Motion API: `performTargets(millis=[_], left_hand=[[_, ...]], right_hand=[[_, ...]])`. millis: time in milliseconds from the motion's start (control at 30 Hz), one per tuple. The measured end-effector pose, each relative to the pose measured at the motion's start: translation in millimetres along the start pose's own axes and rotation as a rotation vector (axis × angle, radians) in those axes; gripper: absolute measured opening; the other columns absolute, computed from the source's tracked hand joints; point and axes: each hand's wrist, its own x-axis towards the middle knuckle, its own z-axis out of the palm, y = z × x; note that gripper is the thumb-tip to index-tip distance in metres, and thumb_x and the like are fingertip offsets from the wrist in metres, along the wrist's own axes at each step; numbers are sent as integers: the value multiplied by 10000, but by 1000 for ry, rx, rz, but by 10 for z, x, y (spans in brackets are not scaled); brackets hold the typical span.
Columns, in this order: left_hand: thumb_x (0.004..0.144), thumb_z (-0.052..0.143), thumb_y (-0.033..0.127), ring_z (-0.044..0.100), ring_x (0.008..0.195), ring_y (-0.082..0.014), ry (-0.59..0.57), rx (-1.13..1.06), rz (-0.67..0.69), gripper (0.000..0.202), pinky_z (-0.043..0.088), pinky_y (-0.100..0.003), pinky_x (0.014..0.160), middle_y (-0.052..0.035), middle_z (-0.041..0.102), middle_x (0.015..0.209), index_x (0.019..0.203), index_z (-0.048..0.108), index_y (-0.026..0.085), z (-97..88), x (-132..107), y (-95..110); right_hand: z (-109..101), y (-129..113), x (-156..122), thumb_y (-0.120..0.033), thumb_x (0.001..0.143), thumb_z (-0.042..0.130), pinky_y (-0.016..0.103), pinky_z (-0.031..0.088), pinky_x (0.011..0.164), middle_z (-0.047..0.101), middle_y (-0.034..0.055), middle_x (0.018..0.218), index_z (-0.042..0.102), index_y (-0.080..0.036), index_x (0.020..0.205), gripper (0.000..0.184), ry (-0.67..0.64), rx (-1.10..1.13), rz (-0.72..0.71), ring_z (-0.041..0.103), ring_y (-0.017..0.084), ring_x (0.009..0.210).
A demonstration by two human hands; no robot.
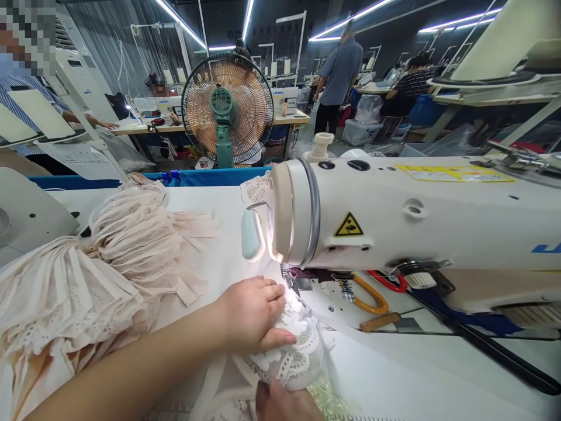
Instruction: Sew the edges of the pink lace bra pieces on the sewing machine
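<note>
A white lace piece (302,336), rounded like a bra cup, lies on the sewing machine bed under the lit needle area. My left hand (254,313) rests flat on its left side, fingers stretched toward the presser foot (289,279) and thumb apart on the lace. At the bottom edge, my right hand (287,403) pinches the near rim of the lace piece, with the thumb on top; its other fingers are mostly hidden. The white sewing machine (377,216) reaches in from the right, its head just beyond my left fingertips.
Bundled pale pink lace-edged strips (127,263) are heaped at left. Under the machine arm lie orange-handled scissors (372,298), a wooden-handled tool (380,322) and a black bar (504,362). A green fan (225,108) stands beyond the table; several people work behind.
</note>
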Motion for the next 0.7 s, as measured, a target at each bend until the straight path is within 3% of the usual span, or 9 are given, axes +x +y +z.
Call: performTargets(millis=[133, 233, 433, 700], left_hand=[[888, 302, 571, 512, 1124, -311, 23, 26, -5, 643, 391, -442, 981, -174, 552, 1234, 1173, 565, 58, 58, -7, -43], [886, 304, 571, 507, 1129, -310, 20, 40, -7, 638, 395, -436, 973, -169, 546, 1242, 1199, 549, 71, 77, -12, -47], [879, 308, 580, 499, 1114, -318, -13, 92, -58, 639, 381, -475, 952, -152, 547, 1246, 1194, 552, 81, 69, 7, -9], [858, 363, 580, 497, 1012, -296, -57, 132, -147, 633, 435, -415, 815, -110, 545, 1259, 1210, 551, 88, 9, 43, 79]], right_hand=[[75, 199, 17, -217, 854, 436, 313, 527, 701, 696, 28, 696, 635, -263, 1078, 304, 46, -217, -270, 659, 239, 799], [70, 221, 14, -164, 851, 402, 319, 521, 698, 699, 31, 734, 594, -261, 1135, 357, 77, -347, -373, 655, 238, 793], [75, 151, 31, -122, 821, 420, 328, 516, 705, 692, 20, 744, 525, -272, 1227, 445, 85, -520, -422, 646, 242, 807], [142, 248, 58, -79, 784, 481, 340, 523, 706, 696, 4, 738, 520, -314, 1234, 509, 36, -670, -474, 647, 250, 813]])
